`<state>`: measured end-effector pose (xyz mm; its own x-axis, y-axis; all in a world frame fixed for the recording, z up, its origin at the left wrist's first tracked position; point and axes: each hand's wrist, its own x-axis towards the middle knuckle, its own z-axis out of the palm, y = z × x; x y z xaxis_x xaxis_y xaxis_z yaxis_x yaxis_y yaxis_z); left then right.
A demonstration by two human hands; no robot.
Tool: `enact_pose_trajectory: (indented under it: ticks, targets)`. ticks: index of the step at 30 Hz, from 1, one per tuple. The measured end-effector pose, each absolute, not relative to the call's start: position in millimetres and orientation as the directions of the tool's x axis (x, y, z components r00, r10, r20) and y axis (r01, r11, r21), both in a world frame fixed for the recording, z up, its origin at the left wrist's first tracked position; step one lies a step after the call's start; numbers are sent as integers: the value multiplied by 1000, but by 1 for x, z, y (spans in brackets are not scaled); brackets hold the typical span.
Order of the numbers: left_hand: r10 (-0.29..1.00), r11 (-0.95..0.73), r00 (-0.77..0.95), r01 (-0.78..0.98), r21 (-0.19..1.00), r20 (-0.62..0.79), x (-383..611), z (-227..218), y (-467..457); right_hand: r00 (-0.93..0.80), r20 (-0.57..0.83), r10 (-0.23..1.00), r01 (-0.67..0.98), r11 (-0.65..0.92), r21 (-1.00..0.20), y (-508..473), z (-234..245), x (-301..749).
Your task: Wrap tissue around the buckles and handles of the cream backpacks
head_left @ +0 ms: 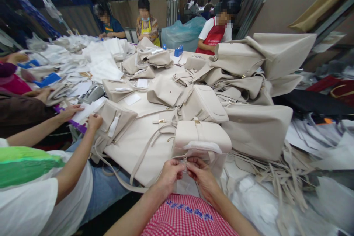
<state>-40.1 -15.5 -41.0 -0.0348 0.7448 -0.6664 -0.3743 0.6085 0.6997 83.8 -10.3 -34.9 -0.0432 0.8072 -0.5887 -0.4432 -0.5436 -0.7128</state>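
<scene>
Right in front of me stands a beige handbag (193, 132) with a gold clasp on its flap and white wrapping on its near side. My left hand (170, 174) and my right hand (201, 176) meet at its near lower side, fingers pinched together. Between the fingertips is something small and pale; what it is I cannot make out. A long beige strap (143, 156) loops over the table to the left of my left hand. Another beige bag (207, 103) leans just behind the first one.
Beige bags (257, 127) pile up on the right, above loose straps (276, 177) and white wrapping (254, 199). On my left, a co-worker's hand (94, 121) is at another bag (117, 116). Further back are white sheets (103, 59), a blue tape dispenser (178, 50) and several people across the table.
</scene>
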Motion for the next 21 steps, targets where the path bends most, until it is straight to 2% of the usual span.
enact_pose_trajectory:
  ticks: [6,14,21]
  targets:
    - [762,577,-38,-413,704,-647,-40,-41,-17,22,-553,833,-373,-507,-777,-7,-34,77]
    - [714,650,178,-528,546,-677,-53,-34,-18,53,-519,853,-276,-487,-828,-5,-35,76]
    - [731,636,157,-510,579,-664,-49,-46,-17,74,-472,878,-243,-443,-863,-4,-32,76]
